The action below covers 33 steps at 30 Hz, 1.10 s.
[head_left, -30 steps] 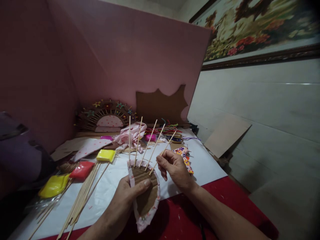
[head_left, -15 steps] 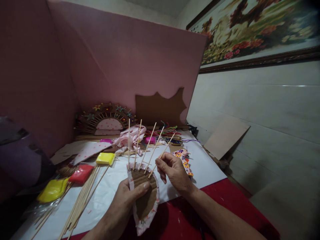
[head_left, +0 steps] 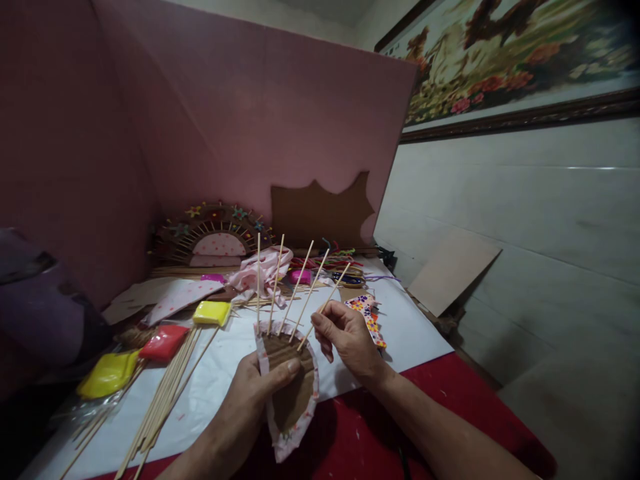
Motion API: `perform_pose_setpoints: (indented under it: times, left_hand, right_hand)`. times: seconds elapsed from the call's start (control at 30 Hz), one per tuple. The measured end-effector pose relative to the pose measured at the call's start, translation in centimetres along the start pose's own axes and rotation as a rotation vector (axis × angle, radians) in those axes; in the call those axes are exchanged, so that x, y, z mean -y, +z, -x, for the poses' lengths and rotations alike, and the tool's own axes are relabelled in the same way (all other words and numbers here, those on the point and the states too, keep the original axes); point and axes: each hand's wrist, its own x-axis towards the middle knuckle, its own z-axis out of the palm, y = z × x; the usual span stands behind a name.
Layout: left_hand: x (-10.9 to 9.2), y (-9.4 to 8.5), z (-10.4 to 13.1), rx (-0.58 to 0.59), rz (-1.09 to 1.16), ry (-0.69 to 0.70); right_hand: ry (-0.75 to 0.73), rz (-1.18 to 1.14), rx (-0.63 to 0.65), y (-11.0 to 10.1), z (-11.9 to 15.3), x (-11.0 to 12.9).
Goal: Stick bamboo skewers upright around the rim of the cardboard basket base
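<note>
My left hand [head_left: 267, 393] grips a half-round cardboard piece [head_left: 293, 403] edged with pink patterned fabric, its thumb pressed on the brown corrugated face. Several thin wooden sticks [head_left: 279, 287] fan upward from the curved edge of this piece. Between thumb and fingertips, my right hand [head_left: 345, 337] pinches the rightmost wooden stick [head_left: 336, 283], whose lower end rests on the cardboard near the rim. Just behind that hand lies a flower-patterned piece [head_left: 369, 317] on the white sheet, partly covered by the hand.
Bundled sticks [head_left: 163, 393] lie at left beside yellow [head_left: 110, 373] and red [head_left: 165, 341] clay packets. Pink fabric [head_left: 257, 273] and scissors [head_left: 353, 277] are farther back. A decorated cardboard fan [head_left: 217, 233] and a jagged cardboard sheet [head_left: 320, 213] lean against the pink panel.
Both hands keep the same grip on the cardboard piece and the rightmost stick. The view has shifted very slightly; hardly anything else differs.
</note>
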Motion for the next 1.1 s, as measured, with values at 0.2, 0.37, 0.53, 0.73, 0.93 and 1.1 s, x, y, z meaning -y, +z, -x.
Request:
perform_pose_setpoints:
  times: [0.2, 0.37, 0.53, 0.73, 0.93, 1.1]
  left_hand:
    - [0.12, -0.09, -0.12, 0.028, 0.014, 0.003]
    - [0.00, -0.01, -0.10, 0.026, 0.021, 0.004]
    - [-0.07, 0.00, -0.23, 0.027, 0.021, 0.001]
    - [-0.15, -0.13, -0.20, 0.023, 0.011, -0.024]
    - [-0.34, 0.18, -0.03, 0.016, 0.033, -0.035]
    - [-0.28, 0.16, 0.00, 0.010, 0.032, -0.018]
  right_hand:
    - [-0.001, 0.007, 0.002, -0.04, 0.04, 0.02]
    - [0.006, 0.003, -0.003, 0.05, 0.06, 0.20]
    - [0.013, 0.004, -0.004, 0.10, 0.04, 0.22]
    - [0.002, -0.002, -0.003, 0.13, 0.01, 0.14]
    - [0.008, 0.001, -0.006, 0.11, 0.07, 0.19]
    - [0.006, 0.008, -0.006, 0.04, 0.07, 0.12]
